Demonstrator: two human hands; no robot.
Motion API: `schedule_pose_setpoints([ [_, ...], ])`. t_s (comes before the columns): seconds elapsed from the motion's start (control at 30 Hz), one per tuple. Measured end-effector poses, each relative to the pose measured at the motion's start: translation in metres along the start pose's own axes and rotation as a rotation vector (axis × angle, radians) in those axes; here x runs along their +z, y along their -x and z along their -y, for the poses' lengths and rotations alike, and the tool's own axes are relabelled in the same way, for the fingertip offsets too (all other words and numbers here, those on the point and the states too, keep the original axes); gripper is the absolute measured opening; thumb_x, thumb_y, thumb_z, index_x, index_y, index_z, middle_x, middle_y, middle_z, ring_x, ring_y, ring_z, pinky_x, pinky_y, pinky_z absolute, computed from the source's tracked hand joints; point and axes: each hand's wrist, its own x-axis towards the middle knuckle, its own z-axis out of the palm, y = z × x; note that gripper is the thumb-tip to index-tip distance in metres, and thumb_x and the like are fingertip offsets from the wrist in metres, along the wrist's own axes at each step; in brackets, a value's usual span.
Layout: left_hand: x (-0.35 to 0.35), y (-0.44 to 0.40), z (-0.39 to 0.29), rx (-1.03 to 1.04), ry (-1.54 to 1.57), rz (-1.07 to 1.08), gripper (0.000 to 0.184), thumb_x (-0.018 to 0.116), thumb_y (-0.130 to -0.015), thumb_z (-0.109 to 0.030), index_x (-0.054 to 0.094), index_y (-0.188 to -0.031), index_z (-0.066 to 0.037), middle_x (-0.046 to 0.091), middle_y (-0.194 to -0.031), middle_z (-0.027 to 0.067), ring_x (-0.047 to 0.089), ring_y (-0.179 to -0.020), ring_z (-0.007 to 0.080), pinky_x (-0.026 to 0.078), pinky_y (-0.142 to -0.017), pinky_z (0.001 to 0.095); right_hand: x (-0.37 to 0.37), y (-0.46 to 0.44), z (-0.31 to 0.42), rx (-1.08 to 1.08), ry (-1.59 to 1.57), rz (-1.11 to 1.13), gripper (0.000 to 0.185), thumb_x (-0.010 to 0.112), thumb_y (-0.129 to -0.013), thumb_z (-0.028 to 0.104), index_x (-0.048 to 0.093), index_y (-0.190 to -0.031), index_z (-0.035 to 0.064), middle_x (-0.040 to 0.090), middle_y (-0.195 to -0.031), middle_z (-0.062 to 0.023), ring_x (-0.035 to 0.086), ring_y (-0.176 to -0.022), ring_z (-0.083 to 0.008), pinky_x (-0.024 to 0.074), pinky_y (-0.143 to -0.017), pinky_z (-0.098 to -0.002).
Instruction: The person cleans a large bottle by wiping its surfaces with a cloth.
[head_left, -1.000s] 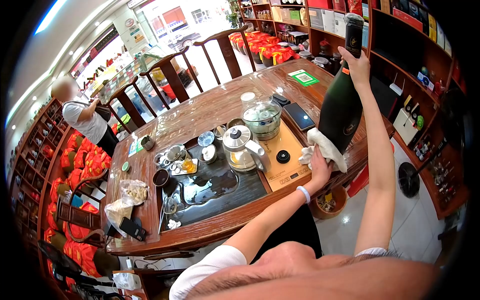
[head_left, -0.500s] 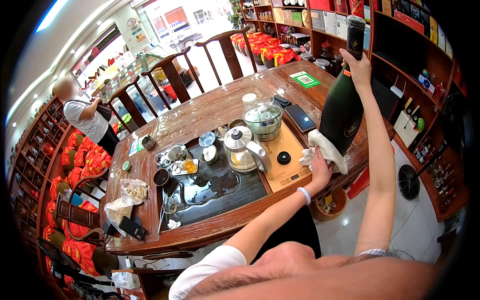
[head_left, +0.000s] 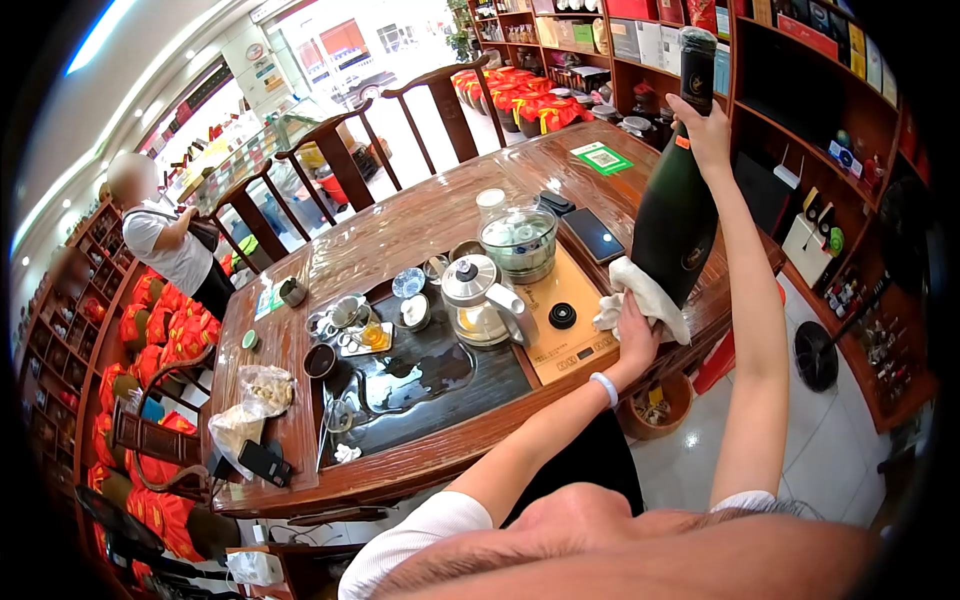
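1. Right hand [head_left: 705,132]: fingers curled closed around the neck of the big green bottle [head_left: 672,215], thumb pressed along it.
2. Left hand [head_left: 637,335]: fingers fairly straight and close together, pressing the white cloth [head_left: 650,298] against the bottle's lower side.
3. And the bottle: neck up, leaning slightly right, at the right end of the wooden table [head_left: 420,218]; whether its base touches the wood, one cannot tell.
4. Just left of it, a dark phone [head_left: 593,234] lies flat.
5. Left of the cloth, a black round knob [head_left: 562,316] sits on the tan panel [head_left: 549,352]; the glass bowl [head_left: 518,250] stands at the panel's far end, the glass kettle [head_left: 476,300] to its left.
6. Out at far left, a person [head_left: 165,238] in a white top stands beyond the table.
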Motion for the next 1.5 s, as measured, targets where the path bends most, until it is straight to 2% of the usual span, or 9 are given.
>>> schedule_pose_setpoints([
  [0.57,-0.001,-0.002,0.004,0.021,0.040,0.029,0.083,0.067,-0.073,-0.009,0.017,-0.136,0.009,0.030,-0.135,0.0295,0.031,-0.124,0.0440,0.026,-0.105,0.0454,0.005,-0.007,-0.012,0.027,0.051,-0.009,0.048,0.071,-0.069,0.048,0.064,-0.087,0.0034,0.066,-0.071,-0.0073,0.065,-0.070,-0.0205,0.0493,-0.068,-0.0334],
  [0.73,-0.002,-0.004,0.004,0.016,0.111,0.036,0.082,0.067,-0.069,-0.006,0.021,-0.136,0.007,0.039,-0.128,0.0291,0.038,-0.117,0.0443,0.028,-0.102,0.0453,0.002,-0.002,-0.005,-0.002,0.033,0.013,0.055,0.071,-0.068,0.052,0.065,-0.088,0.0018,0.067,-0.073,-0.0121,0.067,-0.074,-0.0248,0.0509,-0.069,-0.0360],
  [0.8,-0.001,-0.005,0.003,0.113,0.120,-0.084,0.062,0.064,-0.069,-0.003,0.035,-0.123,0.004,0.048,-0.113,0.0258,0.044,-0.107,0.0443,0.034,-0.094,0.0453,0.005,-0.004,-0.010,-0.029,0.065,-0.032,0.055,0.072,-0.067,0.052,0.065,-0.089,0.0014,0.068,-0.077,-0.0139,0.067,-0.078,-0.0272,0.0507,-0.071,-0.0369],
  [1.0,0.004,-0.002,0.010,0.112,0.044,-0.096,0.063,0.064,-0.070,-0.001,0.035,-0.125,0.001,0.046,-0.117,0.0249,0.042,-0.110,0.0434,0.033,-0.096,0.0446,-0.008,0.008,0.003,-0.022,0.098,0.057,0.068,0.070,-0.066,0.058,0.060,-0.098,-0.0011,0.066,-0.084,-0.0160,0.064,-0.084,-0.0284,0.0487,-0.076,-0.0360],
  [1.13,0.000,-0.005,0.008,-0.005,0.093,0.051,0.079,0.067,-0.071,-0.003,0.021,-0.135,0.007,0.035,-0.132,0.0290,0.033,-0.123,0.0433,0.026,-0.104,0.0460,-0.024,0.067,-0.015,-0.027,-0.237,-0.049,0.050,0.067,-0.079,0.040,0.057,-0.104,-0.0021,0.063,-0.097,-0.0129,0.060,-0.091,-0.0195,0.0450,-0.082,-0.0308],
  [1.23,0.001,-0.003,0.008,0.033,0.102,-0.001,0.077,0.066,-0.071,-0.001,0.024,-0.134,0.006,0.037,-0.129,0.0277,0.034,-0.121,0.0430,0.028,-0.102,0.0457,-0.054,0.136,-0.061,-0.017,-0.158,-0.260,0.029,0.063,-0.085,0.025,0.058,-0.099,0.0002,0.060,-0.089,-0.0065,0.055,-0.080,-0.0151,0.0445,-0.076,-0.0290],
  [1.33,-0.009,-0.001,-0.004,0.064,0.099,-0.048,0.073,0.066,-0.069,0.001,0.028,-0.132,0.005,0.040,-0.124,0.0257,0.036,-0.117,0.0431,0.029,-0.101,0.0456,-0.083,0.206,-0.088,0.457,-0.285,0.135,0.026,0.063,-0.084,0.023,0.060,-0.094,-0.0011,0.061,-0.083,-0.0046,0.055,-0.075,-0.0118,0.0451,-0.072,-0.0264],
  [1.43,-0.009,0.003,-0.001,0.291,0.162,-0.082,0.066,0.066,-0.067,0.000,0.037,-0.126,0.003,0.043,-0.119,0.0238,0.041,-0.112,0.0428,0.032,-0.098,0.0452,-0.088,0.241,-0.074,0.514,-0.063,0.476,0.032,0.066,-0.081,0.022,0.060,-0.099,-0.0031,0.062,-0.090,-0.0078,0.057,-0.085,-0.0138,0.0460,-0.077,-0.0271],
  [1.5,0.011,0.001,0.016,0.161,0.495,0.109,0.061,0.065,-0.068,-0.002,0.041,-0.123,0.001,0.045,-0.118,0.0226,0.043,-0.110,0.0421,0.035,-0.096,0.0446,-0.091,0.248,-0.068,0.559,-0.059,0.594,0.039,0.069,-0.078,0.023,0.058,-0.102,-0.0051,0.062,-0.093,-0.0093,0.058,-0.090,-0.0156,0.0459,-0.081,-0.0284],
])
